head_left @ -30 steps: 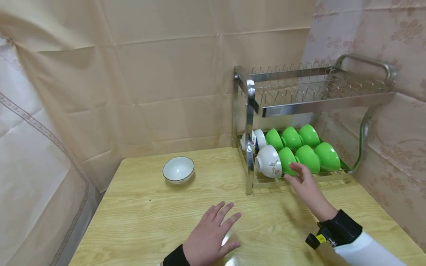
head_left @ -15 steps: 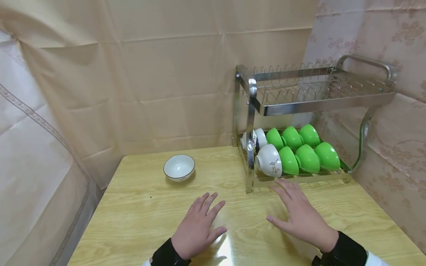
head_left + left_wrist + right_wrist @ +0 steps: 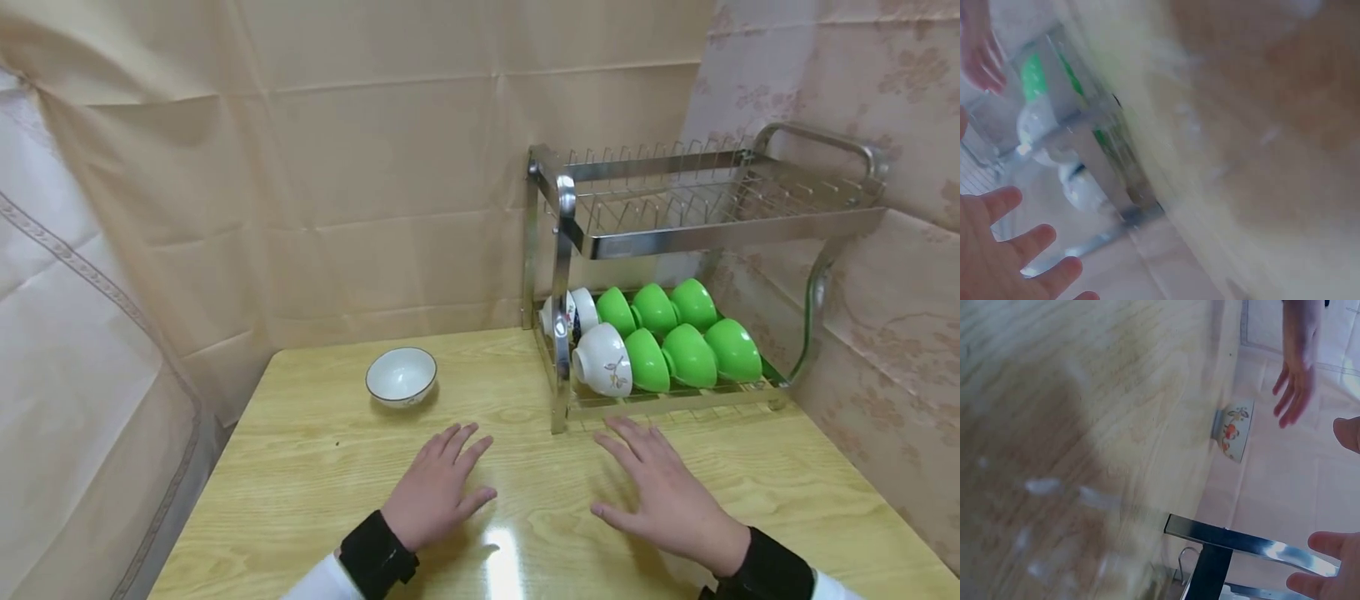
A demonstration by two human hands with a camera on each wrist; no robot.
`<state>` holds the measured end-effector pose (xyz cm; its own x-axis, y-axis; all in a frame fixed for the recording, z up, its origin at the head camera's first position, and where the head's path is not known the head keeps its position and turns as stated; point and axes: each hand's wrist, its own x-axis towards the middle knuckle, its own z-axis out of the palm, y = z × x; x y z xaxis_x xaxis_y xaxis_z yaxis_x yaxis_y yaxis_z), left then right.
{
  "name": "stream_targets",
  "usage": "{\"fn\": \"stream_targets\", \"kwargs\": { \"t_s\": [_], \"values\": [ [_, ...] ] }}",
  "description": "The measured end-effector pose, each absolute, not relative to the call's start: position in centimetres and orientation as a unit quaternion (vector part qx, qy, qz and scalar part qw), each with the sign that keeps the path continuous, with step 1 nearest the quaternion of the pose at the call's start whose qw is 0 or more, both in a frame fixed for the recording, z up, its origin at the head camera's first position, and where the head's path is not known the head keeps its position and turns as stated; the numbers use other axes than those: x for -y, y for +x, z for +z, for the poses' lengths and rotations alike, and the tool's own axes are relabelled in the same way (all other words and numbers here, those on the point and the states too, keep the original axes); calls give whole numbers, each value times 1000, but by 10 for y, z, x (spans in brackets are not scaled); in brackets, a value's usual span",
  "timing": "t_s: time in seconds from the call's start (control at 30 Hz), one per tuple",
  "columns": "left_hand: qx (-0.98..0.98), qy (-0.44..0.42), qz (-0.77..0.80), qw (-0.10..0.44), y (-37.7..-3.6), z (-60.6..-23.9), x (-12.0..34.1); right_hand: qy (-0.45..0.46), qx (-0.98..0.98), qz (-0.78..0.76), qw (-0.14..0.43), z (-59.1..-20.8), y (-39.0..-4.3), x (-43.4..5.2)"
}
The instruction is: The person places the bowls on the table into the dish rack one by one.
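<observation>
Right hand (image 3: 671, 500) withdrawn from rack (image 3: 720, 237), flat on table (image 3: 300, 467); both hands empty, fingers spread.

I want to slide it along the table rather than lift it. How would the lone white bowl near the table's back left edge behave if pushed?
The white bowl stands upright on the smooth, glossy wooden table, so it would probably slide easily. It looks like glazed ceramic, likely fragile and fairly heavy for its size. Its foot looks narrow, so a push high on the rim might tip it.

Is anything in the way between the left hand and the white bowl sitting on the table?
Nothing visible. Only bare table lies between the left hand and the white bowl.
</observation>
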<state>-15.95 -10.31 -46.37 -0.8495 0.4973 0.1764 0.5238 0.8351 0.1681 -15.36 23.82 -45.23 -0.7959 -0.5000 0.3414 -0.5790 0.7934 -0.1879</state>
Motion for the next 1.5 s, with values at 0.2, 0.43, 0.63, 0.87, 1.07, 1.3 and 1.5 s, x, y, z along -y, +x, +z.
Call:
{"fn": "stream_targets", "kwargs": {
  "t_s": [0.2,0.43,0.63,0.87,1.07,1.3,1.5],
  "values": [
    [968,-214,-99,90,-209,-457,135,292,934,148,142,-455,-149,-235],
    [981,-141,-57,121,-256,-460,175,298,933,144,144,-457,-144,-233],
    [987,-113,-48,101,-270,-472,188,304,929,136,162,-459,-141,-235],
    [988,-106,-40,106,-278,-485,189,309,927,131,168,-458,-140,-238],
    [988,-107,-56,101,-280,-485,186,312,926,131,166,-459,-140,-239],
    [983,-151,-18,103,-270,-491,182,310,925,137,172,-462,-139,-241],
    [979,-174,-25,108,-255,-493,172,312,922,138,183,-464,-140,-242]
  ]
}}
